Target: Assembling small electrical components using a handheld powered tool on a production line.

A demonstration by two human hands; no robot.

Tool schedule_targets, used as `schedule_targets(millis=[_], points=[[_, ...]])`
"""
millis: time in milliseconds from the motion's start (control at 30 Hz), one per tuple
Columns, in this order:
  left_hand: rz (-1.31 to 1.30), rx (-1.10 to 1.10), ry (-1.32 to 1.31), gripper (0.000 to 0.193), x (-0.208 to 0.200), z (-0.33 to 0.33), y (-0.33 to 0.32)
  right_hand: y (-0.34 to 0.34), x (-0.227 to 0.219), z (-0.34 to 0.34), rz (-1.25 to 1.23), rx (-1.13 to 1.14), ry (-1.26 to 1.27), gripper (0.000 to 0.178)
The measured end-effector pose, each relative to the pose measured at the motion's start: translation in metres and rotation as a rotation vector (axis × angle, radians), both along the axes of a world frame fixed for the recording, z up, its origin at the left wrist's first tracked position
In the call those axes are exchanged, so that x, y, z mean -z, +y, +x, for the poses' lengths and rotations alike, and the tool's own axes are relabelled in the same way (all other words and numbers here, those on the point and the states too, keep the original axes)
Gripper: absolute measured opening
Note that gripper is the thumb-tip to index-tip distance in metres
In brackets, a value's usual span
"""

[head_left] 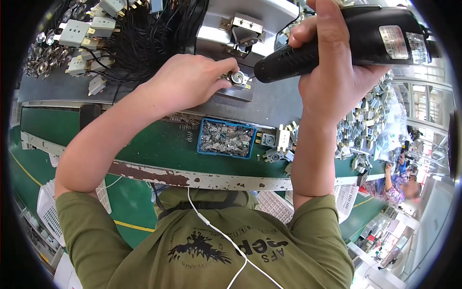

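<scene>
My left hand (190,79) pinches a small round-topped metal part (237,78) between thumb and fingers. This part has brass-coloured tabs and rests on a grey metal block (240,93) on the bench. My right hand (329,72) is wrapped round a black electric screwdriver (356,36), held almost level. The tool's nose points left, and its thin bit reaches toward the metal part; whether the bit touches it I cannot tell. Beyond both hands stands a metal fixture (245,31) on a light grey base.
A blue tray (224,155) holds many small metal pieces. Loose springs (185,120) lie left of it, assembled units (279,142) right of it. Black cables (149,45) and grey sockets (74,33) fill the far left. More parts (361,123) are heaped at right. Another person (394,190) sits far right.
</scene>
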State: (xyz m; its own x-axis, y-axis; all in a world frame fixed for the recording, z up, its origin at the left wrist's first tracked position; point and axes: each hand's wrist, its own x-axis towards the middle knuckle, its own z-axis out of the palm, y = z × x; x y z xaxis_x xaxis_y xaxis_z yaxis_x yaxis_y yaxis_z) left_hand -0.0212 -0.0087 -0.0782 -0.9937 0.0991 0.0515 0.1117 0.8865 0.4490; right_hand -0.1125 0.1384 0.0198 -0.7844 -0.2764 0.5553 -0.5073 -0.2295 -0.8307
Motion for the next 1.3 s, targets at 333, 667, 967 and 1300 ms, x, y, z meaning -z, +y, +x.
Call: schedule_targets(millis=[333, 667, 967, 1300], points=[[-0.018, -0.004, -0.074, 0.028, -0.004, 0.000, 0.001, -0.001, 0.014, -0.001, -0.072, -0.010, -0.004, 0.014], [-0.036, -0.006, -0.043, 0.028, -0.003, -0.002, 0.000, -0.017, 0.041, -0.030, -0.850, -0.877, -0.182, 0.014], [-0.044, 0.018, -0.034, 0.026, -0.003, -0.003, 0.002, -0.022, 0.060, -0.039, -0.826, -0.808, -0.020, 0.011], [-0.054, 0.031, 0.057, 0.027, 0.007, -0.004, -0.005, -0.016, 0.033, -0.004, -0.655, -0.580, -0.295, 0.017]])
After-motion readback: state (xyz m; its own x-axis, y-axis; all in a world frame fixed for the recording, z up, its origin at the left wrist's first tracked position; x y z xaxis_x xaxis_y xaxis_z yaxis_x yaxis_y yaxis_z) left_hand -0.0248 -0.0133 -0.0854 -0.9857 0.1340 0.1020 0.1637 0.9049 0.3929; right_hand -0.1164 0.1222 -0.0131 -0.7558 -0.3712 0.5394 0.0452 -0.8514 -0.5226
